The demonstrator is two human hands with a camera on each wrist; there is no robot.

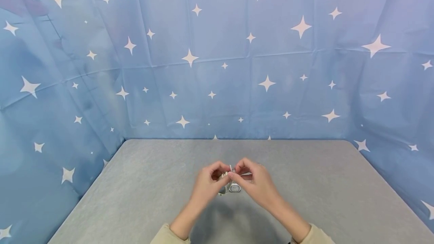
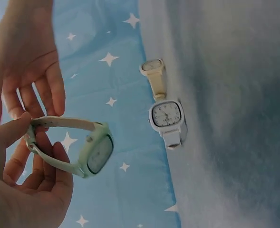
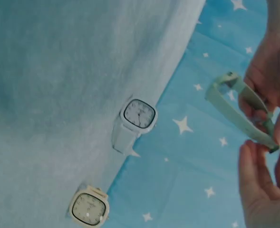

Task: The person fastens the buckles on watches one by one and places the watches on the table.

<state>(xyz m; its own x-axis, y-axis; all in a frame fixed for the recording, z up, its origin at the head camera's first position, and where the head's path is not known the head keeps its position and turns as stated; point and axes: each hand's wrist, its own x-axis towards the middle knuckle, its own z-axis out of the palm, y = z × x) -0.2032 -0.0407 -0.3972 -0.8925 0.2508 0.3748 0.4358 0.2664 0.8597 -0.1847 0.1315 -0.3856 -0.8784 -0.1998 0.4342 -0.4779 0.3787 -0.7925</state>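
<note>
A pale green wristwatch [image 2: 101,153] hangs in the air with its strap bent into a loop. My left hand [image 1: 205,184] holds it by the buckle end, the thumb pressed on the strap in the left wrist view. From the other side my right hand [image 1: 256,184] meets the same end, thumb and fingertips pinching the strap near the buckle [image 3: 274,149]. Exactly how the strap tip sits in the buckle is too small to tell. Beneath the hands lies a white wristwatch [image 2: 166,115], face up. Beside it rests a cream wristwatch [image 3: 89,209].
The grey tabletop [image 1: 152,172] reaches back to a blue curtain [image 1: 223,78] with white stars, which also hangs along both sides. The two lying watches are close under the hands, near the middle of the table.
</note>
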